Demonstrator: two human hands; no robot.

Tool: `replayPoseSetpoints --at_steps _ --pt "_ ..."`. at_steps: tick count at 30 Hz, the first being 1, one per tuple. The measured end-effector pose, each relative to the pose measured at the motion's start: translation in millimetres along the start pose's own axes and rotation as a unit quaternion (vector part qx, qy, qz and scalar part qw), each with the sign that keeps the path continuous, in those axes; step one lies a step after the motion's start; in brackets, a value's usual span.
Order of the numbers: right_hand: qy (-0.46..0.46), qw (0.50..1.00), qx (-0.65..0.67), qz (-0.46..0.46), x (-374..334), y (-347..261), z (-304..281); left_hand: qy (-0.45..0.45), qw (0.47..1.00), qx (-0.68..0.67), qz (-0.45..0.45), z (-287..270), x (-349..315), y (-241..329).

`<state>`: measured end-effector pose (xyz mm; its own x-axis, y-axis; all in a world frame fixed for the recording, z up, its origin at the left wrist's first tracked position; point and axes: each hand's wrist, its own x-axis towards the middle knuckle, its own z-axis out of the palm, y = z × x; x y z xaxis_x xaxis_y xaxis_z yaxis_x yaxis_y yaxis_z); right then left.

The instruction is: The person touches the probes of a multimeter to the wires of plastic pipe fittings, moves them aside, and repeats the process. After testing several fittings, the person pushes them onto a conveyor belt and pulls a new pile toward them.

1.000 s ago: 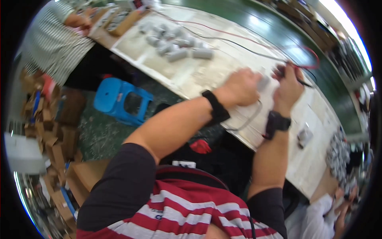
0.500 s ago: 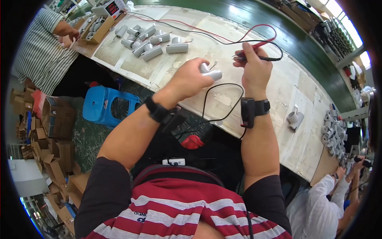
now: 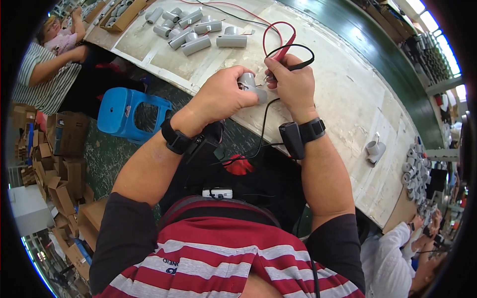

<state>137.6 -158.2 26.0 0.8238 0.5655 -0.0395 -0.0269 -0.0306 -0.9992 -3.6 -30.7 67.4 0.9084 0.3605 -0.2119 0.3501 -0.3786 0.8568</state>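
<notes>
My left hand (image 3: 218, 94) is closed around a grey T-shaped plastic fitting (image 3: 247, 79), held over the table's near edge with its short branch up. Thin wires stick out of it toward my right hand (image 3: 295, 88). That hand pinches a red test probe (image 3: 284, 51) and a black test probe (image 3: 302, 64) together. Their tips are close to the wire ends; whether they touch I cannot tell. Beyond my left hand, several similar grey fittings (image 3: 197, 45) lie in a loose group on the worktable (image 3: 343, 94).
One grey fitting (image 3: 374, 151) lies alone to the right, before a stacked pile of fittings (image 3: 411, 175). A cardboard box (image 3: 117, 25) of fittings stands far left. A blue stool (image 3: 112, 112) is left of me. Co-workers sit at both sides. Probe leads trail across the table.
My right hand has moved left and nearer with the probes, close to the fitting's wires. My left hand has shifted slightly left and turned the fitting more upright. The view has tilted a little.
</notes>
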Motion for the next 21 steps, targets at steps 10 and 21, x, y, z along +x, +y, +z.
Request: replayPoseSetpoints --at_steps 10,21 --pt "0.006 0.999 -0.029 0.012 -2 1 -1 0.026 0.999 -0.016 0.025 5 3 -8" --pt "0.024 0.999 -0.038 -0.001 0 5 0 0.038 0.997 -0.01 0.06 11 -1 -16"
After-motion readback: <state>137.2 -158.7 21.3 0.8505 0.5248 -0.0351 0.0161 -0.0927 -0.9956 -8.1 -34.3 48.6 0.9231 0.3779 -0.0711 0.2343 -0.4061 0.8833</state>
